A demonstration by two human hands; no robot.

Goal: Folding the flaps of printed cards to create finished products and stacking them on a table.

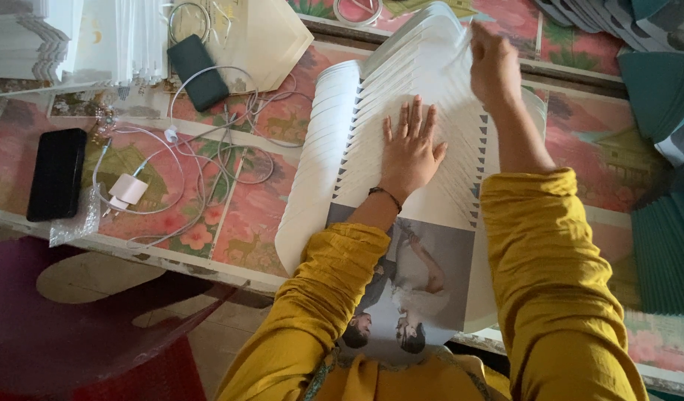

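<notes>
A long fanned-out row of white printed cards [357,126] lies across the table, each card overlapping the one before it. The nearest card shows a photo of two people [409,282]. My left hand [410,152] rests flat on the middle of the fan, fingers spread, pressing the cards down. My right hand [492,63] is at the far end of the fan, fingers pinched on the edge of the topmost card [449,37]. Both arms wear mustard-yellow sleeves.
A black phone [56,173] lies at the left, with a white charger plug [126,190], tangled white cables [223,148] and a dark power bank [198,72] beside it. White card stacks [74,37] stand far left. Dark green envelopes [665,223] are piled at the right. A maroon plastic chair [96,327] stands below the table edge.
</notes>
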